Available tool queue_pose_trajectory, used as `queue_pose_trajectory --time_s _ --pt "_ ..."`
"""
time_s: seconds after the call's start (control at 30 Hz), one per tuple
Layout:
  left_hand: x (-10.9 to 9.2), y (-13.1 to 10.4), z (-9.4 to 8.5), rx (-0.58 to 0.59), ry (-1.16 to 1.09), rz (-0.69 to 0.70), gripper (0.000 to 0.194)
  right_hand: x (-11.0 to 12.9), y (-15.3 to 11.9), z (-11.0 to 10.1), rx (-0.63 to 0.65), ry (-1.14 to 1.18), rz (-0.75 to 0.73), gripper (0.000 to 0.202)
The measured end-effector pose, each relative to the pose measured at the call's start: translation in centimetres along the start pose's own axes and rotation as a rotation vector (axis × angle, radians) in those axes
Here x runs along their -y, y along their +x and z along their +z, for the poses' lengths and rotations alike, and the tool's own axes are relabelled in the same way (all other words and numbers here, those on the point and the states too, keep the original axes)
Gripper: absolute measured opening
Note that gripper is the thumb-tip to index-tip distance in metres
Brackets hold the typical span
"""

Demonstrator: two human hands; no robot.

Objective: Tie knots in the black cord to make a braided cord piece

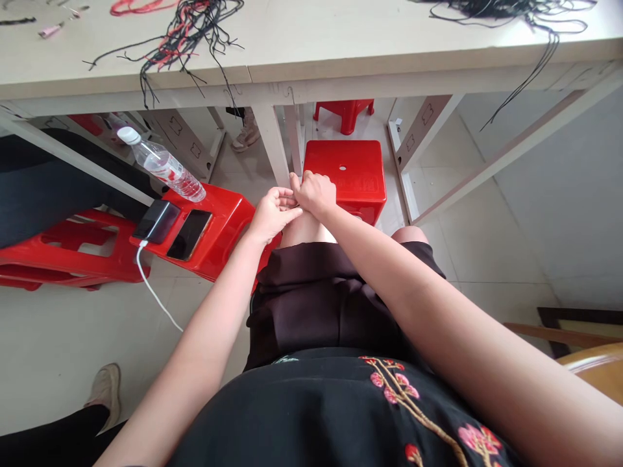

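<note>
Over my bare knee [304, 230], below the table edge, my two hands meet with their fingertips close together. My left hand [273, 213] has its fingers bent and its thumb stretched toward the right hand in a loose pinch. Back side up, my right hand [316, 193] curls its fingers down and inward. Whatever lies between the fingertips is too small or hidden to make out. Just beyond the right hand is a red plastic stool [348, 159]. On the table above lie a tangle of black and red cords [187, 32] and a bundle of black cords [506, 10].
Left of my hands, another red stool [226, 214] bears a water bottle [168, 170], a phone [189, 235] and a dark device [156, 222] with a white cable [156, 295]. The table's front edge [341, 72] runs above my hands. A person sits at the left.
</note>
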State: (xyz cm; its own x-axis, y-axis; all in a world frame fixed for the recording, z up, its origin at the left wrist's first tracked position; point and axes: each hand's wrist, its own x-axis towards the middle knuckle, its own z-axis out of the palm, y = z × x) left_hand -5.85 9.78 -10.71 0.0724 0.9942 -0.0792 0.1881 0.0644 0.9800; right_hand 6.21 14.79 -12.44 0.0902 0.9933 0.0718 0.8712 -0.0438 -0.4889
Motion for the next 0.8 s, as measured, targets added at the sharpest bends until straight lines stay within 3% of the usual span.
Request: queue_pose_trajectory --time_s 0.13,0.27,0.53,0.67,0.8 --pt "0.3 1.1 0.9 -0.035 0.124 0.146 0.033 -0.2 0.1 -0.1 0.001 0.019 0.010 0.059" --pt "0.1 1.4 0.5 -0.011 0.258 0.207 0.030 -0.4 0.1 0.0 -0.001 0.025 0.012 0.062" --pt "0.7 2.3 0.3 0.043 -0.003 -0.021 0.035 -0.2 -0.1 0.1 -0.012 0.133 0.031 0.060" --pt "0.7 2.5 0.3 -0.007 -0.103 -0.103 0.032 -1.4 0.5 -0.7 0.107 0.381 -0.015 0.056" --pt "-0.9 2.1 -0.5 -0.050 -0.268 -0.171 0.036 -5.7 -0.9 -1.0 0.103 0.921 0.078 0.048"
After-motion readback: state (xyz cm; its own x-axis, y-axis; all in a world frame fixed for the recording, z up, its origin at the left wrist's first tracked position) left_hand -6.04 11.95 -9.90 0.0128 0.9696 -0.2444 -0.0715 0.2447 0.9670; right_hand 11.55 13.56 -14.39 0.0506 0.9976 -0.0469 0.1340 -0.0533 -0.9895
